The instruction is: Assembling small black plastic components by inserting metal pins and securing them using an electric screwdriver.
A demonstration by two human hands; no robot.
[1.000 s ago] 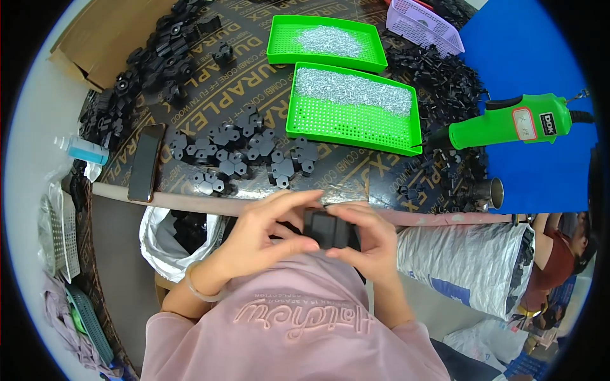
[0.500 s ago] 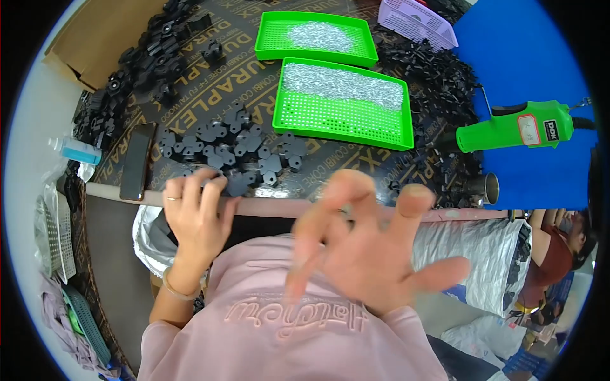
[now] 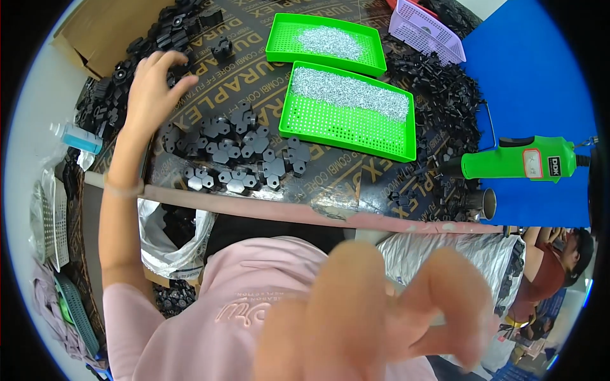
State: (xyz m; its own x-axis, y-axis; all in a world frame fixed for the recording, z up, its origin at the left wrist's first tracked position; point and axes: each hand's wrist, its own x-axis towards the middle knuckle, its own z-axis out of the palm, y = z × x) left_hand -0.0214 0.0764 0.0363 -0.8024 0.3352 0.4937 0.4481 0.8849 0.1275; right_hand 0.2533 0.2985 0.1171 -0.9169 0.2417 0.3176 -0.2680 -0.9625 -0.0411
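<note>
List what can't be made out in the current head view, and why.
All in the head view:
Left hand: the hand itself hides whether it grips any of the black parts.
Right hand: blurred near the lens; whether it holds anything is unclear.
Shirt lettering: partly covered by the right hand.
Silver pieces: too small to count.

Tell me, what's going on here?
Someone is working bare-handed at a patterned table. Their left hand is stretched out to a heap of black parts; whether it grips one is unclear. The right hand is a blur close to the camera. More black parts lie nearer the person; two green trays hold small silvery pieces, and a green power tool is at right.
</note>
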